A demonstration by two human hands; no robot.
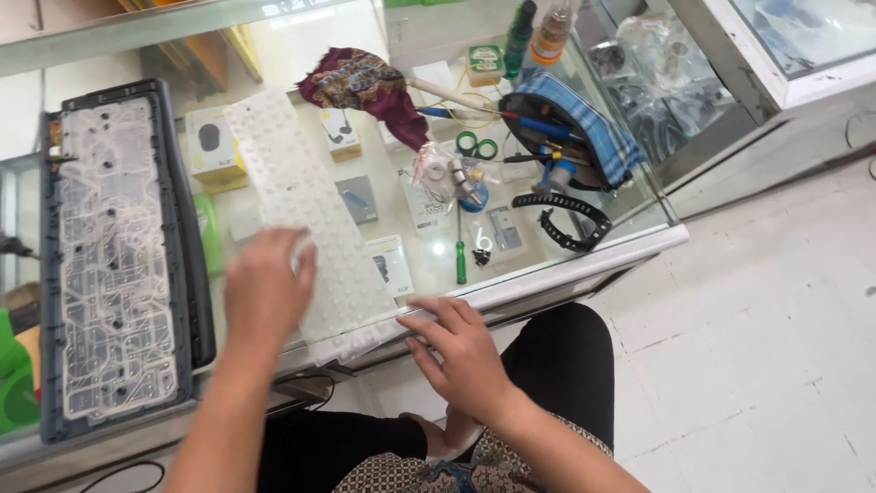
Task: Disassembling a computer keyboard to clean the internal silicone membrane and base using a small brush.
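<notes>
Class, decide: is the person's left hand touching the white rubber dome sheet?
Touching. The head view shows the left hand pressed flat on the white rubber dome sheet, fingers overlapping it.

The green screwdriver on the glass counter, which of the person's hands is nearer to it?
Right. The right hand rests at the counter's front edge, just below and slightly left of the green screwdriver. The left hand lies on the white rubber keypad sheet, farther to the left.

bare forearms, no sleeves, no rings or watch on left grip (pixel 265 297) or right grip (pixel 461 351); black trousers (pixel 557 361); patterned brown batik garment (pixel 411 475) at lap.
</notes>
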